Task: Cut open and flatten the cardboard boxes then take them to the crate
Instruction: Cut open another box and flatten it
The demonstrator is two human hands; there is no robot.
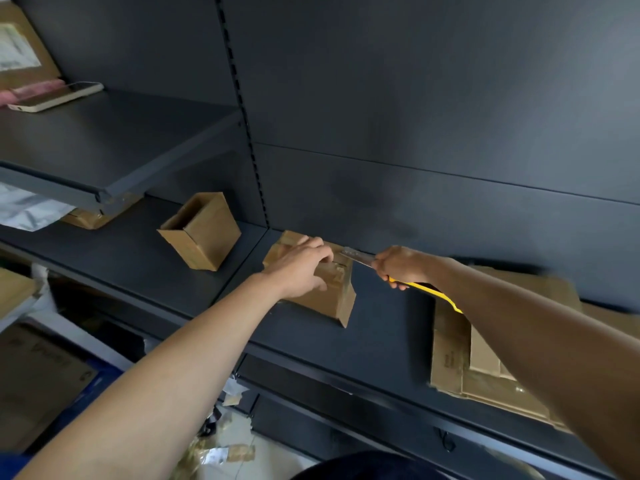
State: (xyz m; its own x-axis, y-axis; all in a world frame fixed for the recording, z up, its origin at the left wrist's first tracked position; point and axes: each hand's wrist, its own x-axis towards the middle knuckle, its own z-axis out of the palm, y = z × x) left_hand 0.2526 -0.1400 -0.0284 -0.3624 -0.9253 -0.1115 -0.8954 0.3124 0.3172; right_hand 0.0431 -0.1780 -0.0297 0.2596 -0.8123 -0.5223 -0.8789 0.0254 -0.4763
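Note:
A small taped cardboard box [332, 299] lies on the dark shelf [388, 327] against the back panel. My left hand [301, 268] presses down on its top, fingers curled over the far edge. My right hand [398, 265] grips a yellow utility knife [433, 292], and its metal blade [356, 256] touches the box's top right edge near my left fingertips. A second, open box [201, 233] lies tipped on the same shelf to the left. Flattened cardboard sheets [485, 358] rest on the shelf to the right, partly hidden under my right forearm.
An upper shelf [104, 147] juts out at left with a phone [52, 97] and a pink item on it. Below it sit another taped box [93, 216] and a silver bag [27, 209]. Cardboard [34, 382] and tape scraps [221, 448] lie on the floor.

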